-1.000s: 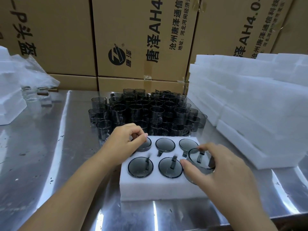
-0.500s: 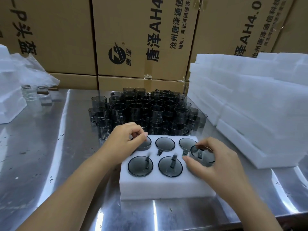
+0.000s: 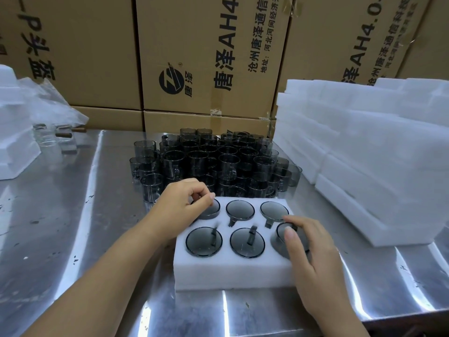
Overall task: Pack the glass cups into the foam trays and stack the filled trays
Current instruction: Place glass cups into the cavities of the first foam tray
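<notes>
A white foam tray (image 3: pixel 230 271) lies on the steel table in front of me, with smoky grey glass cups upside down in its holes. My left hand (image 3: pixel 181 205) has curled fingers on the cup (image 3: pixel 211 210) in the back-left hole. My right hand (image 3: pixel 308 244) grips the cup (image 3: pixel 281 235) at the front-right hole, which sits partly in the foam. Other cups fill the back-middle (image 3: pixel 240 209), back-right (image 3: pixel 274 210), front-left (image 3: pixel 203 241) and front-middle (image 3: pixel 246 242) holes. A crowd of loose grey cups (image 3: pixel 213 161) stands behind the tray.
Stacks of white foam trays (image 3: pixel 364 152) rise at the right. More foam and clear plastic wrap (image 3: pixel 21 113) lie at the far left, beside a few clear glasses (image 3: pixel 58 139). Cardboard boxes (image 3: pixel 209 57) wall off the back. The table edge (image 3: pixel 401 322) runs near me.
My right hand has lowered its cup from above the tray down into the front-right hole. My left hand has stayed on the back-left cup.
</notes>
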